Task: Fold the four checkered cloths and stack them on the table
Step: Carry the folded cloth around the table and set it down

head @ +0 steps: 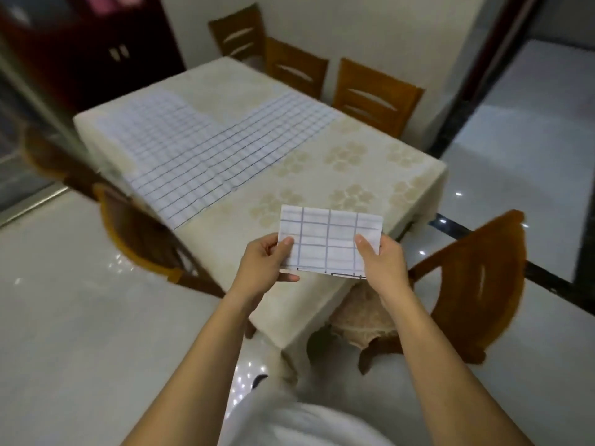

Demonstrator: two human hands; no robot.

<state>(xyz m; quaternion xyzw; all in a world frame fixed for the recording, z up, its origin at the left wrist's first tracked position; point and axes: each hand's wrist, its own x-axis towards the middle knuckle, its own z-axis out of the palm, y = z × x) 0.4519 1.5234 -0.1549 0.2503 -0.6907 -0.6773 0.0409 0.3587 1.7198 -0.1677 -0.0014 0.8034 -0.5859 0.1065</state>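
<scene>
Both my hands, left [269,263] and right [383,262], pinch a small folded checkered cloth [328,241] rectangle above the floral tabletop [354,162]; other cloths [206,146] lie flat.

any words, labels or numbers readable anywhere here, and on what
None can be read.
Folded cloth, held by the left hand and right hand: only grid lines, no text.
Spread cloths on the table: grid lines only.
Cabinet: blurred, nothing legible.

Wooden chairs [375,96] ring the table; a dark cabinet [96,49] stands behind.
</scene>
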